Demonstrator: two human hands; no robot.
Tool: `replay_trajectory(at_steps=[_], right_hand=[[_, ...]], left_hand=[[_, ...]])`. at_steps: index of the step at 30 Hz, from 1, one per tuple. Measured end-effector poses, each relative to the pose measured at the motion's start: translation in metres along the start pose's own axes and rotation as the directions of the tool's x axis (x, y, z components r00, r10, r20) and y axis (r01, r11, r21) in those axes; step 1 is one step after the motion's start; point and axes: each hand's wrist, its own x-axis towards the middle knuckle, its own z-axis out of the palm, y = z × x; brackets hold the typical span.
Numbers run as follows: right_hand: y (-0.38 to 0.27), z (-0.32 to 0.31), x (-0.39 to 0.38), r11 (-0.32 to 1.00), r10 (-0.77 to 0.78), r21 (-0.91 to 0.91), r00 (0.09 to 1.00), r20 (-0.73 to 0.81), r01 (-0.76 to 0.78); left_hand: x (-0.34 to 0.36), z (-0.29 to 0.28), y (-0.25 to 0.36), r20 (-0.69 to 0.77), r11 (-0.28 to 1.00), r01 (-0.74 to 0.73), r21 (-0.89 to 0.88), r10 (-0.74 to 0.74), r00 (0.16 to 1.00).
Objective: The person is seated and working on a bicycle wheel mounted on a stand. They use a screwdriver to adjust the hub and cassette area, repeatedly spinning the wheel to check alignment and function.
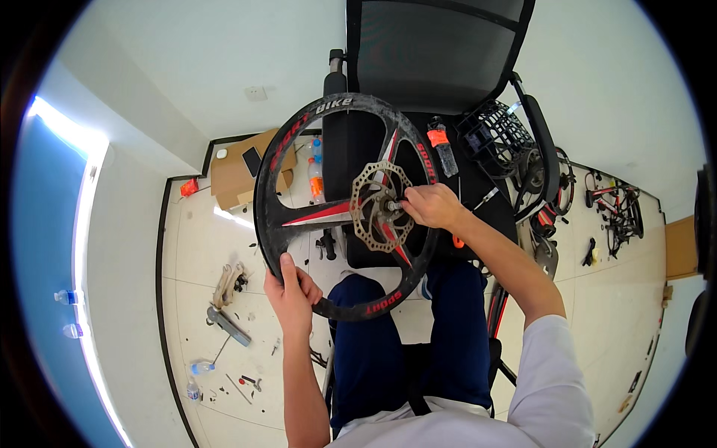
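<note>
1. Over the left part of the chair seat stands the work: a black three-spoked wheel, its left rim beyond the seat's left edge, its lower rim past the front edge and over a thigh. Whether seat or thigh bears its weight, I cannot tell.
2. The left hand grasps the lower-left rim, thumb on the near face.
3. The right hand pinches the axle end at the hub, in front of the brake disc; any small part between the fingertips is hidden.
4. Towards the seat's rear right corner lie a bottle with an orange wrap and a black crate.
5. I judge the step in hand to be finger work on the axle hardware. The next move calls for a steady rim, a firm pinch in line with the axle, and knuckles clear of the disc's edge.
</note>
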Motion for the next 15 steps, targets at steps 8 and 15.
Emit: replay_trajectory(at_steps=[8,15], right_hand=[[0.043,-0.012,0.040,0.849,-0.527,-0.059,0.850,-0.023,0.525],[0.051,-0.025,0.061,0.757,-0.654,0.007,0.756,0.022,0.654]], left_hand=[[0.003,-0.008,0.002,0.021,0.997,0.011,0.078,-0.012,1.000],[0.001,-0.006,0.000,0.002,0.994,-0.034,0.103,0.034,0.999]])
